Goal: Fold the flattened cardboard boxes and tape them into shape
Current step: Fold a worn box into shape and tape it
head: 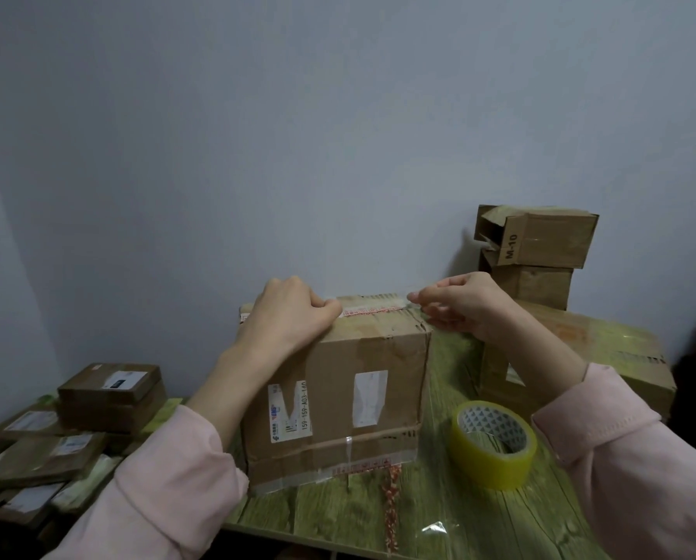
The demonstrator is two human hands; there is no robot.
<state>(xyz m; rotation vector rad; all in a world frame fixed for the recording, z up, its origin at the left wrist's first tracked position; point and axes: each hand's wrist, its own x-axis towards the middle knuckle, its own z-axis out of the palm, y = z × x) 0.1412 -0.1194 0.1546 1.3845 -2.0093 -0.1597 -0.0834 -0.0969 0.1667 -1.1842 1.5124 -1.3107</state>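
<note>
A brown cardboard box (350, 381) with white labels stands upright on the green wood-grain table (439, 515). My left hand (288, 313) lies curled on the box's top left, its thumb pressing down one end of a clear tape strip (372, 303). The strip runs along the top seam to the right edge. My right hand (459, 305) pinches the strip's other end just past the box's top right corner. A yellowish roll of tape (494, 448) lies on the table to the right of the box.
Two small folded boxes (540, 252) are stacked against the wall at the back right. A larger box (621, 365) lies below them behind my right forearm. Several flat cartons (75, 422) are piled at the left, off the table's edge. A loose tape scrap (391, 507) lies in front.
</note>
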